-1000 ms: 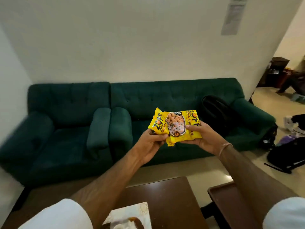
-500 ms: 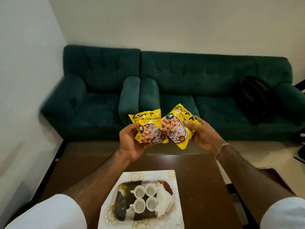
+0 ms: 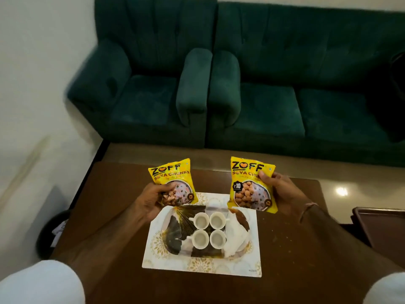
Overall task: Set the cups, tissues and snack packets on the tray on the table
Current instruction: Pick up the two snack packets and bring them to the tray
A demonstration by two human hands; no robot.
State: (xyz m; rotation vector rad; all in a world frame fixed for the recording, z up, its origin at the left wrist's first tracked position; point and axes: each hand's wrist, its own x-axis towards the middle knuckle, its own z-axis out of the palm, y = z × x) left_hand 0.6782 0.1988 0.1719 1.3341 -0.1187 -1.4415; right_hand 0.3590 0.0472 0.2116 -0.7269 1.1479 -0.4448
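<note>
Nearest: two white sleeves (image 3: 39, 281), one at each lower corner, forearms reaching forward over the table (image 3: 295, 249), dark brown wood.

On table, one rectangular tray (image 3: 153, 244), white with gold floral print and a dark centre panel, lying flat. Contents: four small white cups (image 3: 209, 229), upright, set two by two, touching or nearly so, handles turned outward; liquid or none inside, cannot tell. Just right of cups, within tray, white tissues (image 3: 235, 238), one loose heap; number of sheets not countable.

Above far edge of tray, two yellow snack packets, each printed "ZOFF" and "SOYA CHUNKS", held upright and clear of the tray, well apart from each other. Left packet (image 3: 173, 183): gripped at lower left corner by left hand (image 3: 153, 200), fingers curled round it. Right packet (image 3: 249, 185): pinched along right edge by right hand (image 3: 282, 194), thumb across the front; thin band on that wrist. Neither packet on the tray.

Right edge: corner of a second dark wooden piece (image 3: 381, 229), raised rim, one.

Left of table, on floor: one dark round bin (image 3: 47, 235), pale material inside.

Farthest: green sofas (image 3: 252, 84), two units side by side, arms touching, against a pale wall.
</note>
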